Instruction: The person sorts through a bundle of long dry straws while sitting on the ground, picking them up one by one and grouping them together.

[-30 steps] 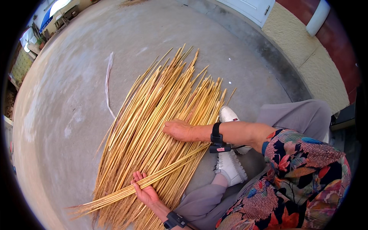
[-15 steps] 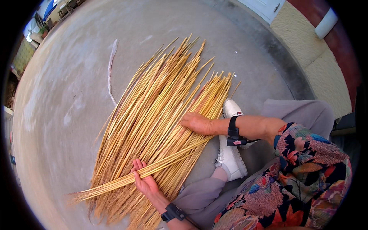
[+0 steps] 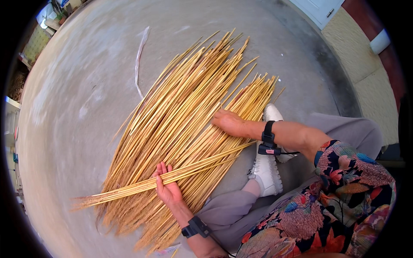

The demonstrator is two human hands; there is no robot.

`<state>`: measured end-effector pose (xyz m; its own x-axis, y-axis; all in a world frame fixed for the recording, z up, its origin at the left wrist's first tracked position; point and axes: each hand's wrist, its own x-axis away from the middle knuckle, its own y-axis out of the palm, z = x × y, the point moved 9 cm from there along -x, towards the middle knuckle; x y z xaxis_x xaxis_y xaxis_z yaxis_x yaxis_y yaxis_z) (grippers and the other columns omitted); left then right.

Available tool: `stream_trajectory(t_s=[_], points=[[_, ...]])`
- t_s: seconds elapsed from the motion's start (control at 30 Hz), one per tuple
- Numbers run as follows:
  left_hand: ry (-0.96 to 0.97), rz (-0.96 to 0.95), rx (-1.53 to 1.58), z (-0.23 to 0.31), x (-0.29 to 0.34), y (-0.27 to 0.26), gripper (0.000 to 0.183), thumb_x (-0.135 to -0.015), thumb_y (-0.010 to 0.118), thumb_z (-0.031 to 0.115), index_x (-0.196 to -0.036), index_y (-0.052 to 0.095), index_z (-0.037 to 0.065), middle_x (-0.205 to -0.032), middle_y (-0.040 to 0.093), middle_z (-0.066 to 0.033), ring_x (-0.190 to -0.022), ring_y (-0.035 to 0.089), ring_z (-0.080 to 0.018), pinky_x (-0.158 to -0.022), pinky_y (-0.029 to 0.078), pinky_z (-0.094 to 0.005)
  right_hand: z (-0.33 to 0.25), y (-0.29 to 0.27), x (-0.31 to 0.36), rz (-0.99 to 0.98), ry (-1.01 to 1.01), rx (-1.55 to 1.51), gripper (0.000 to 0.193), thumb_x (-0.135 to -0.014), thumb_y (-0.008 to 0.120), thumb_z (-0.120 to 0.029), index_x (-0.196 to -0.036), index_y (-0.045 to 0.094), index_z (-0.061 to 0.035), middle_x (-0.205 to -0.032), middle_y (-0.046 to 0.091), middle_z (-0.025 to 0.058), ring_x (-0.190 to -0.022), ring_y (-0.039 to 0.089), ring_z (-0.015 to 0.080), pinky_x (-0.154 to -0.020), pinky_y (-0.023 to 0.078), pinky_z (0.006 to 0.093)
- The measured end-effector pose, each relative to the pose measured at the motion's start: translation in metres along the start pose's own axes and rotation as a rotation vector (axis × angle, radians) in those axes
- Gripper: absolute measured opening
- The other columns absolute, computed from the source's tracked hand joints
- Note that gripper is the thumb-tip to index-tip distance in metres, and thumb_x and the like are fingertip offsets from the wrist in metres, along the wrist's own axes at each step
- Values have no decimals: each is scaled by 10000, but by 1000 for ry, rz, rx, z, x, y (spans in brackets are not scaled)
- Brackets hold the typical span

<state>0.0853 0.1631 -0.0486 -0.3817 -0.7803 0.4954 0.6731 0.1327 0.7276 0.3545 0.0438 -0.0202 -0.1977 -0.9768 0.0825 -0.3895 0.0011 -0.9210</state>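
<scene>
A wide spread of long yellow straw-like stalks (image 3: 180, 90) lies on the concrete floor, with brushy brown ends toward the lower left. My left hand (image 3: 170, 191) is palm up with a small bundle of stalks (image 3: 202, 167) lying across it. The thumb crosses over this bundle and the fingers curl behind it, above the brushy part of the spread. Over on the right side of the spread, my right hand (image 3: 230, 123) reaches down with its fingers pressed together among the stalks. Its fingertips are partly hidden, so I cannot make out exactly what they pinch.
A white shoe (image 3: 264, 172) stands close to the right edge of the stalks. Beyond the spread's left side, a thin whitish strip (image 3: 138, 64) lies on the concrete floor (image 3: 77, 116). A pale door (image 3: 317, 10) and a wall are at the far right.
The whole view has shifted, so the scene sits farther right and higher. My right hand has moved slightly farther up along the stalks. My left hand still holds the small bundle.
</scene>
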Motion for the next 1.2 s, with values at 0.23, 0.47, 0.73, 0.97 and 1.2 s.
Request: stream_trajectory(t_s=[0.23,0.47,0.73,0.97,1.2], points=[[2,-18,1,0,1,-2,66,-884,447,38,-915,502,21,-1089,547,-217,-1128,479,-337,-1007,371,-467,-1,-2,6,14,9,-72,188,-748,505,-63,-925,565,-43,-909,530,126,-922,520,294,-800,445,362],[8,-34,-20,0,0,-3,72,-884,450,41,-912,512,17,-1060,562,-204,-1099,500,-333,-996,384,-462,9,-3,-9,-72,87,-46,149,-756,499,-48,-897,533,-14,-911,526,173,-831,576,357,-712,488,402],[12,-27,-13,0,6,2,86,-891,449,48,-944,499,3,-1058,550,-207,-1092,500,-326,-992,388,-452,5,-1,-21,-139,68,81,183,-746,519,-35,-924,509,6,-919,531,176,-827,594,342,-706,503,386],[28,4,-32,5,10,2,109,-906,437,68,-969,496,2,-1017,562,-179,-1048,528,-308,-968,409,-449,-11,-14,-25,-50,-76,249,117,-747,543,-109,-850,587,-76,-898,533,89,-902,531,256,-770,441,379],[92,-67,-55,4,8,16,104,-918,421,83,-973,486,25,-1012,559,-161,-1047,528,-292,-959,418,-448,-15,-64,-17,249,-185,-128,89,-784,591,-155,-862,583,-114,-793,518,59,-790,544,236,-680,459,345]])
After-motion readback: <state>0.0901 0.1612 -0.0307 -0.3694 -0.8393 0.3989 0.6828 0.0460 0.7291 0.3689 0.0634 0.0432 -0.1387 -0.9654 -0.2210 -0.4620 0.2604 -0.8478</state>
